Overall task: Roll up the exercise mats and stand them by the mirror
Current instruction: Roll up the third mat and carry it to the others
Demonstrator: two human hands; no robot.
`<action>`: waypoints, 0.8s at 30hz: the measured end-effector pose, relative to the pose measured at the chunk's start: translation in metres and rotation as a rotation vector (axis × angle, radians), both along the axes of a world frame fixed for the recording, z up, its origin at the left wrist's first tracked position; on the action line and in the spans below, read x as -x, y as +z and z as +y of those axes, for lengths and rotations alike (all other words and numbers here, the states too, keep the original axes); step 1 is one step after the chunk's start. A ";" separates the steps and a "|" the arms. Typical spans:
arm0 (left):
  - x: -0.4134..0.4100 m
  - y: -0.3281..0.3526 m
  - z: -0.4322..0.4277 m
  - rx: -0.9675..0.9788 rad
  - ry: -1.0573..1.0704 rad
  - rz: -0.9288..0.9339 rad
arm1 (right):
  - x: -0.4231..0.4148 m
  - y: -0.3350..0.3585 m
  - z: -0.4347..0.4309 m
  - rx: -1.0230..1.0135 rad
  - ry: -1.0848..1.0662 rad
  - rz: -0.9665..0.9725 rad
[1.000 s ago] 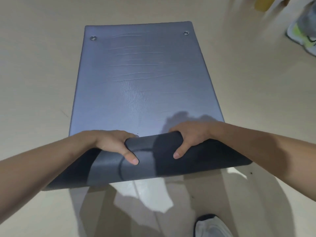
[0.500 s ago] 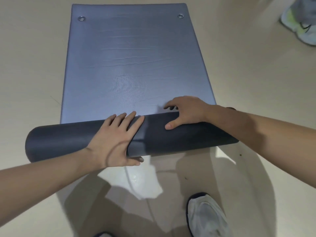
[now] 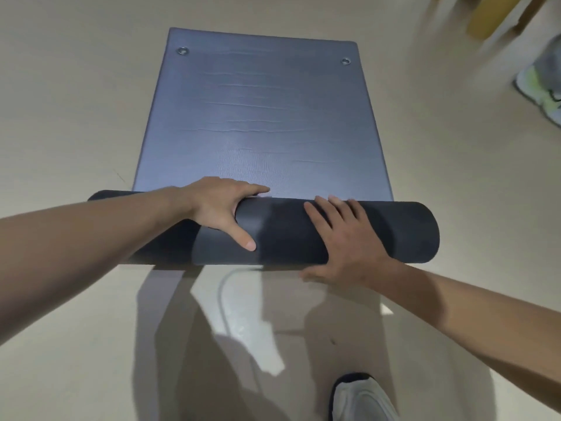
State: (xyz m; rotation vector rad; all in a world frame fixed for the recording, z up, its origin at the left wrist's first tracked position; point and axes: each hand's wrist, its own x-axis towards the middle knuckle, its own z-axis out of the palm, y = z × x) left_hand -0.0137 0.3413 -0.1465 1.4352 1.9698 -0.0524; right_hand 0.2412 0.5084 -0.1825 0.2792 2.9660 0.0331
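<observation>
A blue-grey exercise mat (image 3: pixel 258 117) lies flat on the beige floor, with two metal eyelets at its far corners. Its near end is wound into a dark roll (image 3: pixel 394 232) lying crosswise in front of me. My left hand (image 3: pixel 221 208) grips the roll from above, fingers hooked over its far side and thumb on the near face. My right hand (image 3: pixel 346 238) lies flat on top of the roll, fingers spread and pointing away, thumb down by the floor. My left forearm hides the roll's left part.
My white shoe (image 3: pixel 361 399) stands on the floor at the bottom right. Another person's white and neon-yellow shoe (image 3: pixel 540 89) is at the far right edge. Something yellow and blurred (image 3: pixel 491 13) stands at the top right. No mirror is in view.
The loose folded end has become a tight roll and moved forward along the mat. My hands swapped roles: the left now hooks over the roll and the right lies flat on top.
</observation>
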 end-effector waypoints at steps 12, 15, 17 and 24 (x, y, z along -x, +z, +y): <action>-0.030 -0.006 -0.031 -0.278 -0.024 0.490 | 0.074 0.036 0.056 0.303 -0.062 -0.236; -0.024 -0.012 -0.024 -0.169 0.010 0.520 | 0.085 0.039 0.063 0.274 -0.068 -0.247; -0.011 -0.012 -0.016 -0.143 0.039 0.492 | 0.085 0.040 0.064 0.211 -0.125 -0.193; 0.025 -0.006 0.007 -0.125 0.064 0.334 | 0.076 0.029 0.062 0.070 -0.118 -0.123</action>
